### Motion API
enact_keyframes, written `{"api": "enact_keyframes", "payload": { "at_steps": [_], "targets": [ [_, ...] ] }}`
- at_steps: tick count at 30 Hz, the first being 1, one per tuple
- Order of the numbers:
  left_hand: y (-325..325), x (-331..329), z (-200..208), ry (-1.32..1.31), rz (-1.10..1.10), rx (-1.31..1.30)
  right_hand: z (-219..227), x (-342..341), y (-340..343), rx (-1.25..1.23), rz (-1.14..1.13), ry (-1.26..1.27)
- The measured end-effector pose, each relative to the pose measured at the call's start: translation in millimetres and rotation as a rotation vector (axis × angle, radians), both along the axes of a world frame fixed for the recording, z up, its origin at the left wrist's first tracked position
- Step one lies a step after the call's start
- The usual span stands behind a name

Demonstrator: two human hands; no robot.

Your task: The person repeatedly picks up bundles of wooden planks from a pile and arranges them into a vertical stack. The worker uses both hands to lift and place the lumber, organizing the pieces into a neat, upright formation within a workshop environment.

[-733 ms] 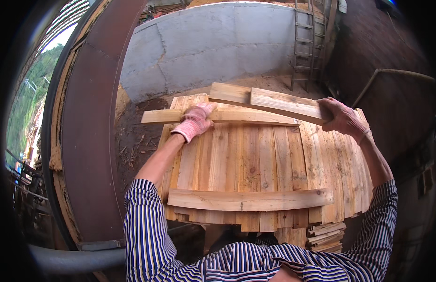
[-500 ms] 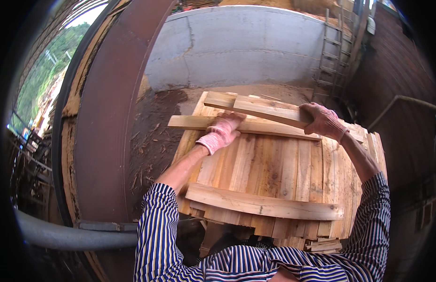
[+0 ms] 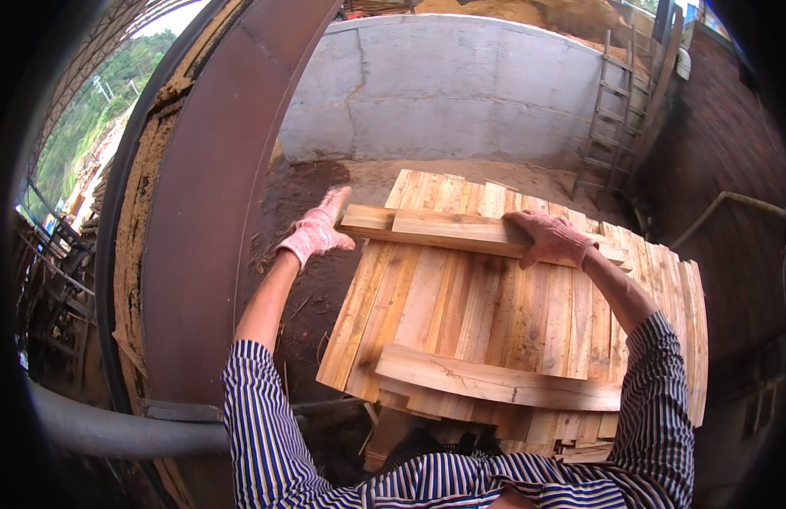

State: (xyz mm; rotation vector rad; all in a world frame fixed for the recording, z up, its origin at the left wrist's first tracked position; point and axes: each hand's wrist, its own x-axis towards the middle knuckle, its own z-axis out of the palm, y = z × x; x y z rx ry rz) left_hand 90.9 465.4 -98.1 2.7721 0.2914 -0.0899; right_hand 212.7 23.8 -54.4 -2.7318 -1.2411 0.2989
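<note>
My left hand point(image 3: 318, 231), in a pink-and-white knit glove, is open beside the left end of the crosswise wooden boards point(image 3: 367, 218), its fingers stretched out and thumb apart. My right hand point(image 3: 552, 238), gloved alike, grips the upper wooden board point(image 3: 461, 226) toward its right part. At least two boards lie together there, across the far half of a layer of side-by-side planks point(image 3: 448, 297). Whether my left palm touches the board ends I cannot tell. Nearer to me, another crosswise board point(image 3: 495, 379) rests on the planks, its right end hidden behind my right arm.
A brown steel beam point(image 3: 206, 195) rises at the left, with a grey pipe point(image 3: 130, 428) low beside it. Behind the planks stands a grey concrete wall point(image 3: 444, 85). A wooden ladder point(image 3: 613, 110) leans at the far right. Wood scraps lie on the dark ground.
My left hand has left the top of the lower board and moved left to the board ends. The upper boards, with my right hand on them, have come down over the lower board. The view has shifted.
</note>
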Motion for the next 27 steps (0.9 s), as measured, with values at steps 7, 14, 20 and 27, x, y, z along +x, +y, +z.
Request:
{"api": "enact_keyframes", "payload": {
  "at_steps": [7,14,20,27],
  "targets": [
    [-6,32,11,0.159,-0.115,-0.087,-16,4,-3,0.056,-0.034,-0.127],
    [-19,80,43,0.040,-0.191,-0.153,41,6,-25,0.068,-0.156,-0.220],
    [-62,154,20,0.034,-0.339,-0.211,26,54,-70,-0.013,-0.292,-0.197],
    [-58,172,6,0.135,-0.373,-0.161,5,60,-65,0.015,-0.312,-0.086]
  ]
}}
